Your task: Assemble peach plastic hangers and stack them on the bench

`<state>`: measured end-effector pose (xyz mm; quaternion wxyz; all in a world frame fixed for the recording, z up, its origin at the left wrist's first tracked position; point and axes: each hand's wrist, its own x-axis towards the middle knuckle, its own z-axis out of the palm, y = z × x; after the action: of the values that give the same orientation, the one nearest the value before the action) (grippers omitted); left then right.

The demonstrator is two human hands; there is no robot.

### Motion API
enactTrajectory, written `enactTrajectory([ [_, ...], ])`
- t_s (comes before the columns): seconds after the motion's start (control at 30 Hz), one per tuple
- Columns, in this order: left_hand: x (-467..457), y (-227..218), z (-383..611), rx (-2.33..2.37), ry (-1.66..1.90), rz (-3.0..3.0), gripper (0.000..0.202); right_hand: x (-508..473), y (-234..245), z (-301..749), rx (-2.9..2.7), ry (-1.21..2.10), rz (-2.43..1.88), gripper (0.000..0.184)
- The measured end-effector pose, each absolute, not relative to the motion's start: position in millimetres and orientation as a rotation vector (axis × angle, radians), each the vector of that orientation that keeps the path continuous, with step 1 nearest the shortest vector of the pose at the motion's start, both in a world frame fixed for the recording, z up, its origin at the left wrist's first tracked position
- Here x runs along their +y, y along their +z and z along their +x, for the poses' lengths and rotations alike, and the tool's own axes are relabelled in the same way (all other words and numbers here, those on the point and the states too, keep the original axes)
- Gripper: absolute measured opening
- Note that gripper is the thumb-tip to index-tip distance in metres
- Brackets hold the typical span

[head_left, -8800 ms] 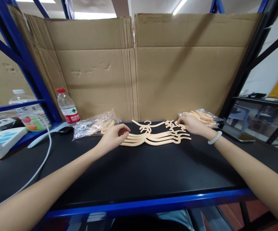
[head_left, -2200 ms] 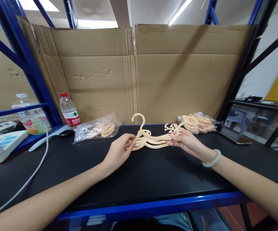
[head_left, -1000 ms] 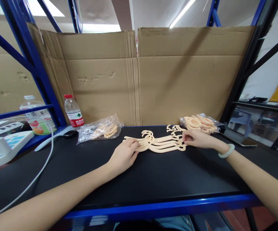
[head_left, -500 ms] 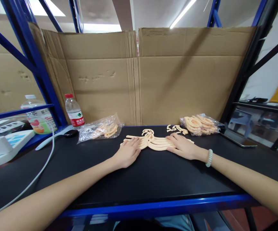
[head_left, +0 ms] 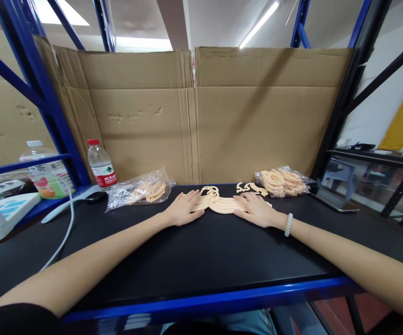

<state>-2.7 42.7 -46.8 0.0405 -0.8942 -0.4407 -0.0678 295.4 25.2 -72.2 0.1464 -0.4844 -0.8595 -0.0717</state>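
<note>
Several cream-coloured, rope-like strands lie side by side on the black tabletop, joined by a knot or loop near their middle. My left hand rests flat on the left end of the strands, fingers stretched out. On their right part lies my right hand, also flat with fingers spread. A pale beaded bracelet is on my right wrist. Just behind my right hand are short curly cream pieces. What lies under both palms is hidden.
A clear bag of similar pieces lies at left, a fuller bag at right. A red-capped bottle, a brush-like tool and a white cable are at left. A flat tablet-like device lies right. Cardboard stands behind.
My left hand has shifted slightly up, covering the strands' left end more. The whole view has moved a little, so most things appear further left. My right hand stays on the strands.
</note>
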Motion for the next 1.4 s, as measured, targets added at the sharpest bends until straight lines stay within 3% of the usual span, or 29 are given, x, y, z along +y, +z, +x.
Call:
enactTrajectory([
  [0.33,48.4,-50.0,-3.9,-1.286,-0.317,-2.728,0.056,30.7,-72.7,295.4,-2.441,-0.249,-1.438,0.07],
  [0.97,33.4,-50.2,-0.3,-1.324,-0.45,-2.54,0.056,51.6,-73.6,298.2,-2.481,-0.208,-1.386,0.071],
  [1.17,1.8,-46.3,-5.4,-1.164,-0.461,-2.548,0.036,45.6,-69.8,296.5,-2.489,-0.324,-1.346,0.075],
  [1.4,0.0,-48.0,-6.9,-1.14,-0.591,-2.606,0.029,33.7,-62.9,295.3,-2.394,-0.413,-1.228,0.055],
])
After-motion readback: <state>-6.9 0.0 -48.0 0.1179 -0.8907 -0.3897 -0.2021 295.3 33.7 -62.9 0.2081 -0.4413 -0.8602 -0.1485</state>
